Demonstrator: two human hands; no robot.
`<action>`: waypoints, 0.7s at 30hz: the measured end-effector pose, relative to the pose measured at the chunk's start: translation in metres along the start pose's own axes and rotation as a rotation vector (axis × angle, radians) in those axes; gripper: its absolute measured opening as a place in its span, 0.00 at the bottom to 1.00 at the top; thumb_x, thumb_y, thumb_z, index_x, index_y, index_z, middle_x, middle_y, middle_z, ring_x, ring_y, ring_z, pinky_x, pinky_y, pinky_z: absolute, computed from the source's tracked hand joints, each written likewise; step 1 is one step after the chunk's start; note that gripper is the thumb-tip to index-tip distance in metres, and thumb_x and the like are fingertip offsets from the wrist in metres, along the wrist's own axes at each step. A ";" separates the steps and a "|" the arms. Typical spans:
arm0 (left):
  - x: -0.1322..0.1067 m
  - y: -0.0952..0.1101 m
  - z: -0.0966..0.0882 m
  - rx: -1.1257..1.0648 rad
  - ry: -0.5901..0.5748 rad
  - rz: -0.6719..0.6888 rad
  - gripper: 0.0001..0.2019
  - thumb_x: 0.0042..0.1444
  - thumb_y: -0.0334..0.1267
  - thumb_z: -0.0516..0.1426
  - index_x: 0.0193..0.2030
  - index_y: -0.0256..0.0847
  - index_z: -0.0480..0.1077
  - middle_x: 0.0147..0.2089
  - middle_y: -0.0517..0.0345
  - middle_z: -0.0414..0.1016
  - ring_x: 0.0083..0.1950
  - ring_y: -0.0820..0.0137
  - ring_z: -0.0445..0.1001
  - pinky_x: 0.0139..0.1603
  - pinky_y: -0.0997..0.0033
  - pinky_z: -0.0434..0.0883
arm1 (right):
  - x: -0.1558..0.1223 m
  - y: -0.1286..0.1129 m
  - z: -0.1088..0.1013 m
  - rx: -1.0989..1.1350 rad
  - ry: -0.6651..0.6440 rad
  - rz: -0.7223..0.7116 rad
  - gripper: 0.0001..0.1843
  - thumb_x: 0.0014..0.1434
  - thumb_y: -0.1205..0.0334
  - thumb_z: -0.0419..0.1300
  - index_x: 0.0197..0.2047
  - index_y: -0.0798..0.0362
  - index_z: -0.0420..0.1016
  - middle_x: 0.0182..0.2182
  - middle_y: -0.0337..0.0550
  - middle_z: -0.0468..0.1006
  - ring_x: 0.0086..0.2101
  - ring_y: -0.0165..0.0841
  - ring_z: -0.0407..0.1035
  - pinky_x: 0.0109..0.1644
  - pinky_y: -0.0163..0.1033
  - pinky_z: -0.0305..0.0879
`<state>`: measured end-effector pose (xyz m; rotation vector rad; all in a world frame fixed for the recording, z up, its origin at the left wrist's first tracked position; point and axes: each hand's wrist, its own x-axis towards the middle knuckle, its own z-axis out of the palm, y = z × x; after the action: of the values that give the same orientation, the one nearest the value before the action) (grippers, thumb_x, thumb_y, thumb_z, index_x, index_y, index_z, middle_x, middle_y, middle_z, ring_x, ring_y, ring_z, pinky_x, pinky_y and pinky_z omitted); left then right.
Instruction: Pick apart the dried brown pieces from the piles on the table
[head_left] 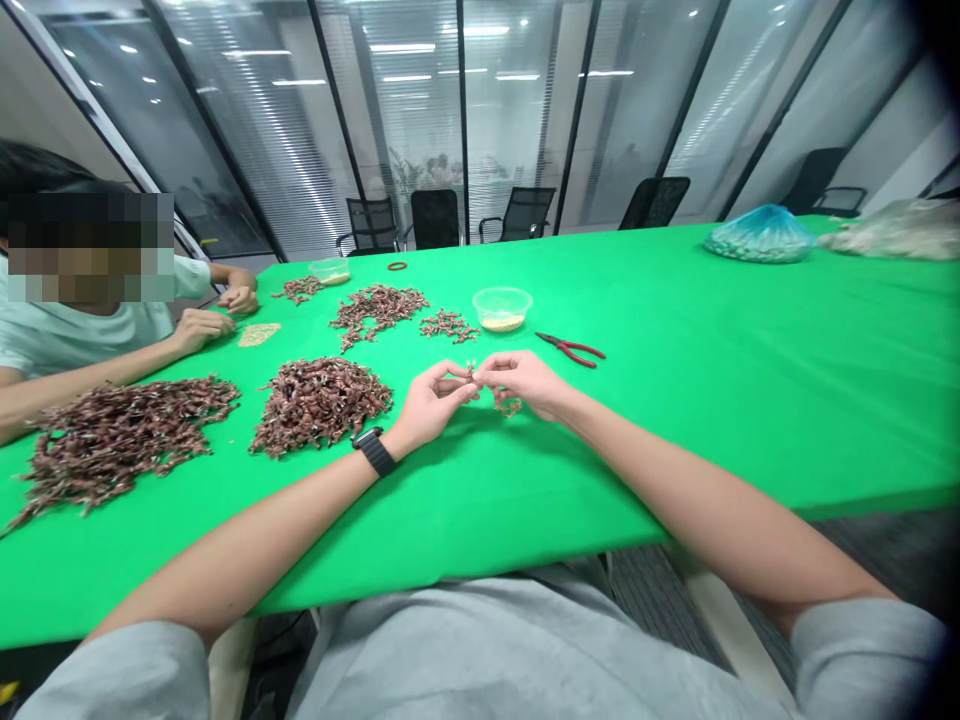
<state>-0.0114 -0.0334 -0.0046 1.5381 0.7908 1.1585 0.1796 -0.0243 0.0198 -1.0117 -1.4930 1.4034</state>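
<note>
Co-worker: a person in a pale T-shirt (pixel 82 335) sits at the far left of the worktop (pixel 675 430), which is covered in green cloth, with both hands (pixel 199 330) resting near a patch of pale granules (pixel 259 334).

Piles: two large heaps of brown twisted pieces lie nearest the seated person, one at the left (pixel 120 440) and one just beside it (pixel 319 403). Three smaller heaps (pixel 379 312) lie farther along the cloth.

Left grip: the left hand (pixel 435 400), with a black wristwatch (pixel 373 451), is closed into a pinch, its fingertips at the top of the clump.

Held item: a small brown twisted clump (pixel 510 407) sits between the two hands, above the cloth. One tip points up near the left fingertips, and the bulk hangs below the right hand. Its long axis looks slanted, but it is too small to tell exactly.

Right grip: the right hand (pixel 525 383) is also closed in a pinch on the clump, its knuckles raised.

Beyond the hands: a clear plastic bowl (pixel 502 308) holds pale granules, and red-handled pliers (pixel 570 350) lie just right of it, their nose pointing left.

Far right: a blue plastic bag (pixel 761 237) and a clear bag (pixel 896 230) sit at the far end of the cloth.
</note>
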 end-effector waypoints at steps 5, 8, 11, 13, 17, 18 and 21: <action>-0.001 0.000 0.000 -0.004 -0.004 -0.007 0.20 0.51 0.47 0.69 0.42 0.37 0.69 0.39 0.50 0.83 0.39 0.65 0.82 0.43 0.66 0.75 | 0.000 -0.001 -0.001 -0.011 0.000 -0.017 0.15 0.46 0.51 0.73 0.31 0.54 0.81 0.25 0.39 0.77 0.23 0.26 0.66 0.26 0.33 0.63; -0.001 0.000 0.000 -0.002 -0.001 -0.010 0.20 0.51 0.47 0.69 0.42 0.37 0.69 0.40 0.50 0.83 0.39 0.65 0.82 0.44 0.66 0.75 | 0.000 0.000 0.000 -0.012 0.001 -0.019 0.15 0.46 0.52 0.73 0.31 0.54 0.80 0.25 0.39 0.77 0.22 0.26 0.66 0.26 0.32 0.63; -0.001 -0.001 0.001 -0.004 0.007 0.003 0.20 0.52 0.47 0.69 0.42 0.37 0.69 0.38 0.50 0.83 0.39 0.65 0.82 0.44 0.65 0.75 | 0.000 0.000 0.002 -0.035 0.013 -0.049 0.15 0.48 0.52 0.72 0.30 0.54 0.80 0.23 0.39 0.76 0.22 0.26 0.66 0.26 0.33 0.63; -0.001 -0.001 0.001 -0.011 0.015 0.013 0.20 0.52 0.47 0.68 0.42 0.37 0.68 0.37 0.51 0.83 0.38 0.65 0.82 0.44 0.66 0.75 | 0.000 0.000 0.004 -0.067 0.037 -0.089 0.14 0.50 0.52 0.71 0.31 0.54 0.79 0.24 0.39 0.77 0.22 0.26 0.66 0.26 0.34 0.65; 0.000 -0.001 0.002 -0.031 0.014 0.017 0.20 0.53 0.48 0.68 0.42 0.37 0.68 0.36 0.52 0.83 0.37 0.66 0.82 0.43 0.66 0.76 | 0.000 0.001 0.006 -0.223 0.081 -0.227 0.12 0.54 0.53 0.67 0.33 0.55 0.80 0.28 0.42 0.79 0.25 0.30 0.69 0.27 0.35 0.67; 0.000 -0.001 0.002 -0.034 0.011 0.016 0.20 0.53 0.48 0.68 0.42 0.37 0.67 0.36 0.52 0.83 0.37 0.66 0.82 0.43 0.66 0.76 | 0.000 0.001 0.007 -0.291 0.097 -0.283 0.12 0.55 0.54 0.66 0.34 0.55 0.80 0.28 0.43 0.80 0.27 0.31 0.70 0.28 0.35 0.67; -0.001 -0.001 0.002 -0.041 0.005 0.013 0.21 0.53 0.49 0.68 0.42 0.37 0.67 0.35 0.52 0.82 0.37 0.65 0.83 0.43 0.66 0.77 | -0.002 0.002 0.007 -0.486 0.145 -0.464 0.10 0.58 0.57 0.64 0.35 0.55 0.80 0.29 0.43 0.80 0.29 0.31 0.71 0.33 0.35 0.67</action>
<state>-0.0101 -0.0344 -0.0055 1.5091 0.7564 1.1816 0.1740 -0.0279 0.0171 -0.9402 -1.8537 0.6424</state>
